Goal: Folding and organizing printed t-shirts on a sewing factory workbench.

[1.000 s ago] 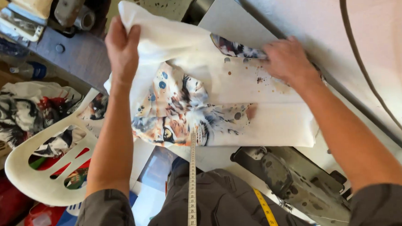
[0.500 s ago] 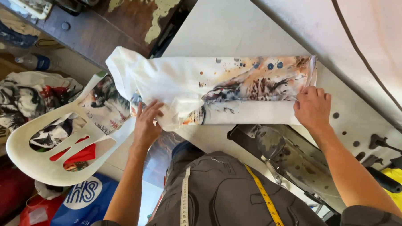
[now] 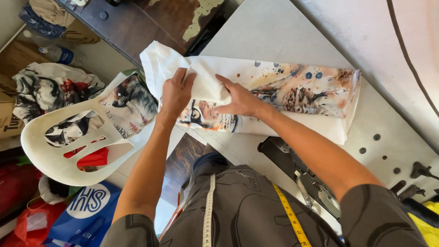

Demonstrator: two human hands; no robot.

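A white garment with an animal print point(image 3: 296, 89) lies folded into a long strip across the grey table point(image 3: 274, 29). My left hand point(image 3: 175, 93) grips the garment's left end, which hangs past the table edge. My right hand point(image 3: 238, 98) rests flat on the strip just right of the left hand, with a fold of white cloth lifted between the two hands. A measuring tape point(image 3: 208, 216) hangs round my neck over a dark shirt.
A white plastic chair point(image 3: 60, 148) stands at the left with printed garments point(image 3: 126, 105) on its seat. More printed cloth point(image 3: 43, 90), cardboard boxes, a blue bag point(image 3: 84, 211) and red bags lie on the floor. Metal machine parts point(image 3: 299, 169) sit under the table's near edge.
My right hand has moved from the strip's right end to its left part, beside my left hand. The left hand has lifted the left end of the cloth.
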